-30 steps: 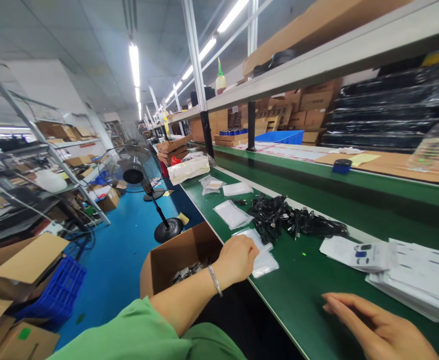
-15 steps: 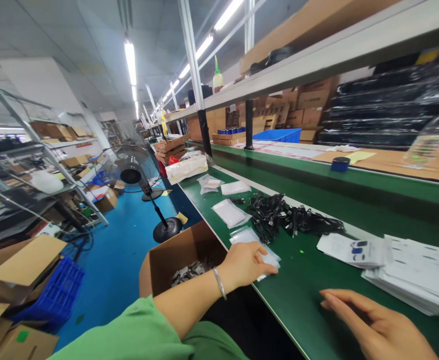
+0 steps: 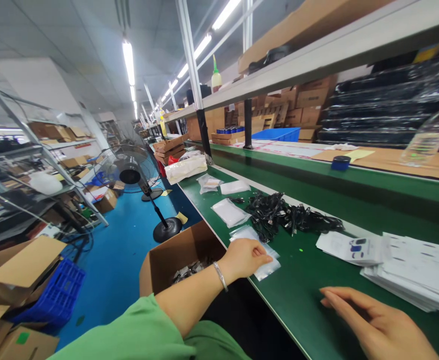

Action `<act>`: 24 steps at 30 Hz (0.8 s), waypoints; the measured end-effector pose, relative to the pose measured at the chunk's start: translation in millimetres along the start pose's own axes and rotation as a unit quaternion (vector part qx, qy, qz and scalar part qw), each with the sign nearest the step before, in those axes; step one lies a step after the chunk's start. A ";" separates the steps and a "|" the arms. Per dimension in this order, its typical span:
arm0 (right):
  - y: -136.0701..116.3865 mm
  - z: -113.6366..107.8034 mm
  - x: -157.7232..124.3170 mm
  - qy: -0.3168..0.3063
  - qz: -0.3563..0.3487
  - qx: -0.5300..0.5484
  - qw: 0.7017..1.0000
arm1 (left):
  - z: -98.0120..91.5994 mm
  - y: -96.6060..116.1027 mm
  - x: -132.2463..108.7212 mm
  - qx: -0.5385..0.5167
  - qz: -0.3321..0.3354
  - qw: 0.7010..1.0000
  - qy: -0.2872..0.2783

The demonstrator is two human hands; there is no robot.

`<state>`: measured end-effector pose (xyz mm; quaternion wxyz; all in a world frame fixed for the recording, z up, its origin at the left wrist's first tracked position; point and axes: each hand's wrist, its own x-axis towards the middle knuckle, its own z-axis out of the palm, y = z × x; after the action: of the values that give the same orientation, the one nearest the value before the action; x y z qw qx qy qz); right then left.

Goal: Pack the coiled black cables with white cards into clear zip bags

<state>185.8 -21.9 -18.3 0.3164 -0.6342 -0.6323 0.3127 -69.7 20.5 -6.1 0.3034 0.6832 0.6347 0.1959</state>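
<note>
Right hand (image 3: 377, 320): poised at the counter (image 3: 298, 280), fingers loosely bent, a narrow gap left between thumb and fingers, nothing seen gripped.
Left hand (image 3: 245, 257): placed over the clear bags (image 3: 268, 270), fingers curled, tips drawn close; whether a bag is pinched cannot be told.
Clear bags: laid flat by the counter's edge, partly covered by the left hand.
Open carton (image 3: 189, 242): set beside that edge, partly hidden by the left forearm.
Printed sheets (image 3: 422, 265): stacked beyond the right hand.
Black cables (image 3: 268, 215): heaped past the clear bags.
White packet (image 3: 230, 212): laid beside the cables.
Standing fan (image 3: 167, 229): stood on the blue floor (image 3: 114, 280).
</note>
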 end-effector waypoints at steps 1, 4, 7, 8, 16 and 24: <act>2.5 0.2 0.3 0.000 -0.008 -0.001 1.000 | -0.3 -0.3 -0.1 0.006 0.000 1.000 0.008; 11.6 2.0 1.5 0.010 -0.026 -0.001 1.000 | -1.3 1.0 -1.0 0.036 0.002 0.999 0.026; 16.9 4.2 2.6 0.010 -0.017 0.000 1.000 | -1.4 4.4 -0.2 0.064 0.010 0.997 0.037; 17.2 4.4 2.9 0.006 -0.013 0.000 1.000 | -1.4 5.5 0.6 0.072 0.011 0.996 0.041; 13.4 -0.4 0.9 -0.006 -0.027 0.015 1.000 | -13.6 9.6 -3.3 0.082 -0.016 0.992 0.098; -2.8 14.0 -10.0 -0.040 0.027 0.259 0.965 | 29.6 41.2 -30.3 -0.029 0.122 0.987 0.102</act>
<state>172.9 -31.9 -24.6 0.4360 -0.5346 -0.5240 0.4995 -23.1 -14.7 2.9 0.2305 0.7231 0.5679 0.3186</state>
